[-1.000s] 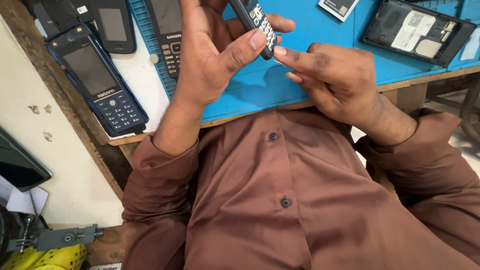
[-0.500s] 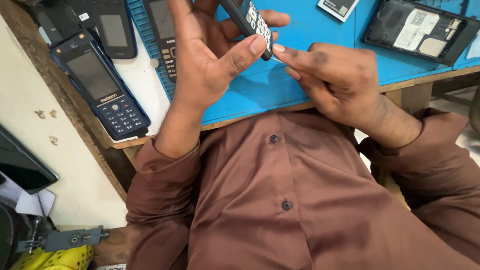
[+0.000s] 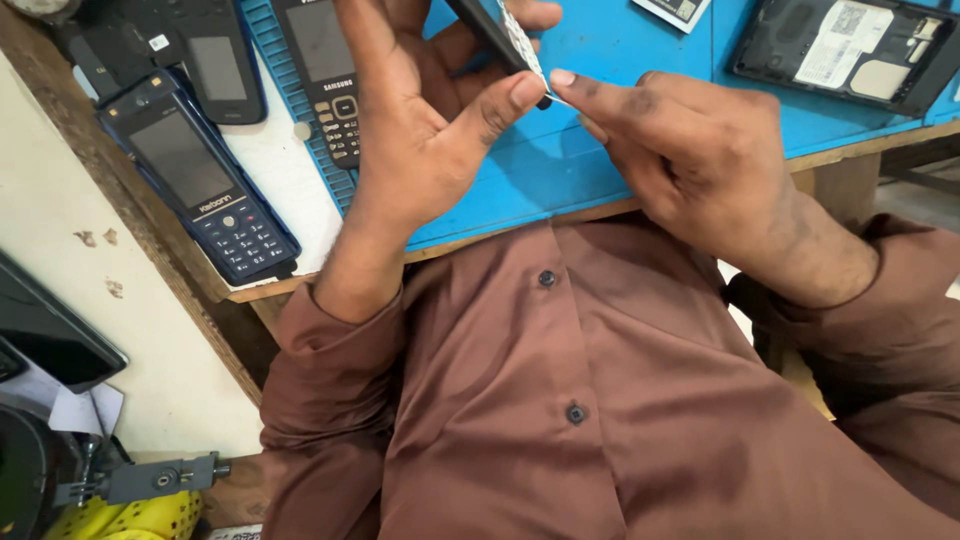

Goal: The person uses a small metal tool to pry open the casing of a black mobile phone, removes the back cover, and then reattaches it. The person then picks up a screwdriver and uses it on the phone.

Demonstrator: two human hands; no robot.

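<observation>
Item: keypad phone under repair (image 3: 505, 35), slim black body with a pale key panel, held edge-on at twelve o'clock above the blue work mat (image 3: 560, 170). We grip it in our left hand (image 3: 420, 130), fingers wrapped behind the body and the thumb pressed against its lower corner. Our right hand (image 3: 700, 170) comes in from three o'clock, its index fingertip pinched narrowly at that same lower corner, touching the edge of the pale panel; we cannot tell whether the nail is under the panel or only against it. Surrounding stock: a dark blue bar phone (image 3: 200, 190) at nine o'clock on the white bench patch, a black keypad phone (image 3: 325, 75) at eleven o'clock lying on the mat's ridged edge, another black handset (image 3: 215, 60) beyond it, and an opened phone back with exposed innards (image 3: 850, 50) at one o'clock. Risks, in our judgement: the phone rests on fingertip pressure alone, so a slip of the thumb could drop it onto the mat; prying hard at one corner could bend or tear the thin panel.
</observation>
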